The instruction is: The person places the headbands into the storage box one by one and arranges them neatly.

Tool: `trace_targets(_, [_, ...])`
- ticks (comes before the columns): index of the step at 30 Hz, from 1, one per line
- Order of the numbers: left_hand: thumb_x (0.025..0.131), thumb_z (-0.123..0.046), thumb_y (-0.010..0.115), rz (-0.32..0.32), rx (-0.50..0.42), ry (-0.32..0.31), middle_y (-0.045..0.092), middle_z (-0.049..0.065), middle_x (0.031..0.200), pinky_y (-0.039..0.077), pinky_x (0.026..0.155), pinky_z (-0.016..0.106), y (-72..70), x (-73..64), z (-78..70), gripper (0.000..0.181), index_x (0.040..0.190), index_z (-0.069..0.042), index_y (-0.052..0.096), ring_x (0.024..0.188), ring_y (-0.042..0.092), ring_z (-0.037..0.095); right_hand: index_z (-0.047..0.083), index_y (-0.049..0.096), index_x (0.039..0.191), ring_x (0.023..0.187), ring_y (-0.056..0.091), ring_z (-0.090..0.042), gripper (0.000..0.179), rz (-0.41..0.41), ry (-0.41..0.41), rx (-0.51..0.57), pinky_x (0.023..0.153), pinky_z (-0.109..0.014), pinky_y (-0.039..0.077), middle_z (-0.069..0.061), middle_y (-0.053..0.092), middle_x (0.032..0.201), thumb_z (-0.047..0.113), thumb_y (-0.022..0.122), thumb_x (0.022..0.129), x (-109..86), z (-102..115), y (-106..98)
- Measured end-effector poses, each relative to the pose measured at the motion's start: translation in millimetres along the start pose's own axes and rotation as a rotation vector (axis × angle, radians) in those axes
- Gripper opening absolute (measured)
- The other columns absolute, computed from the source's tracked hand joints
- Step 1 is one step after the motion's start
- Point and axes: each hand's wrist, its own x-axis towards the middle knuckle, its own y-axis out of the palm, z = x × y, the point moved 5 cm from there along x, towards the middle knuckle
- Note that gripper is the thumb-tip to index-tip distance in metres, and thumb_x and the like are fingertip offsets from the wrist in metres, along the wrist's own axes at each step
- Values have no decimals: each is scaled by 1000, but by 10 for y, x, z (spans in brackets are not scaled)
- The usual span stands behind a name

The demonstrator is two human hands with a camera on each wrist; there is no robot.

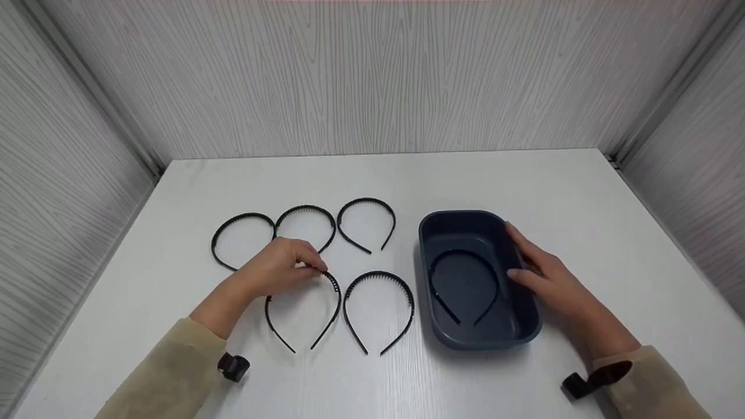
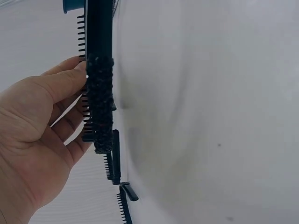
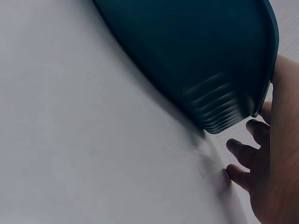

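My left hand (image 1: 283,267) pinches the toothed top of a black headband (image 1: 334,311) in the front row. In the left wrist view the left hand (image 2: 42,121) shows with thumb and fingers at a headband's comb teeth. To its right lies another black headband (image 1: 379,276), apart from the hand. My right hand (image 1: 550,276) grips the right rim of a dark blue plastic bin (image 1: 433,326), thumb over the edge and fingers along the outer wall. Inside the bin rests one black headband (image 1: 495,279). The right wrist view shows the bin's ribbed side (image 3: 217,107) near the fingers.
Three more headbands form the back row: a left one (image 1: 221,233), partly hidden by the left hand, a middle one (image 1: 305,208) and a right one (image 1: 393,221). The white table (image 1: 372,384) is bounded by grey wood-grain panels (image 1: 372,75) behind and at both sides.
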Motion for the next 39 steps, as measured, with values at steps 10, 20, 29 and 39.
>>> trace_targets(10, [96, -3, 78, -2, 49, 53, 78, -2, 105, 59, 89, 41, -201, 121, -332, 15, 105, -11, 86, 102, 73, 20, 31, 19, 171, 157, 23, -9, 78, 5, 4, -4, 115, -9, 25, 3, 22, 175, 21, 62, 108, 6, 3, -1])
trace_targets(20, [96, -4, 78, -2, 67, 75, 77, -2, 107, 59, 90, 35, -284, 421, -714, 14, 106, -11, 86, 104, 72, 17, 31, 18, 171, 156, 25, -12, 79, 6, 7, -5, 114, -9, 25, 2, 22, 175, 22, 63, 108, 4, -9, -3])
trace_targets(29, [99, -5, 75, 10, 83, 171, 77, 2, 112, 57, 95, 35, -256, 774, -1080, 15, 109, -10, 85, 109, 72, 19, 29, 21, 171, 155, 30, -24, 78, -3, -22, 8, 113, -8, 27, -2, 25, 174, 18, 64, 107, 6, 62, 1])
trace_targets(39, [100, -6, 74, 10, 61, 255, 78, 4, 110, 57, 93, 31, -115, 1208, -1399, 14, 108, -8, 85, 106, 72, 17, 28, 22, 171, 156, 28, -17, 78, -10, -23, 12, 114, -9, 25, -1, 26, 174, 18, 65, 106, 9, 64, 12])
